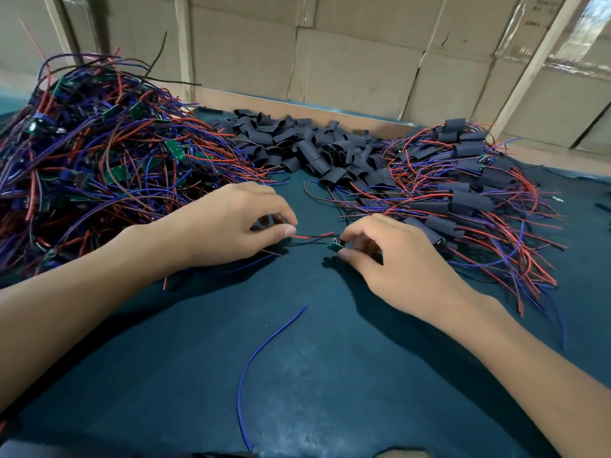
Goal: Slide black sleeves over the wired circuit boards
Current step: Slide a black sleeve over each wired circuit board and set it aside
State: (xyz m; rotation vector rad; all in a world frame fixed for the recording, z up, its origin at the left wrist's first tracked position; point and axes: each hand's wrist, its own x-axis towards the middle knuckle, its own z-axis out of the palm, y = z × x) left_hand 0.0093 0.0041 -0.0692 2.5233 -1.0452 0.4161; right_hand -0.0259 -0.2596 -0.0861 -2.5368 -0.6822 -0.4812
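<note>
- Dark teal table [297, 375]; cardboard boxes [347, 61] wall off the 12 o'clock side.
- No bins: bare wired boards pile [99, 153] at 10 o'clock, loose black sleeves [307, 147] at 12, sleeved boards [469, 193] at 2.
- Left hand [228, 223] pinches red wire [314, 235], centre.
- Right hand [396, 256] pinches small green circuit board [334, 246], just beside it.
- Stray blue wire [261, 358] at 6.

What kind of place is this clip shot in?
Likely a small electronics assembly workbench. A big pile of wired boards, a heap of black sleeves and a stack of sleeved boards lie on a dark mat, with cardboard boxes behind.
</note>
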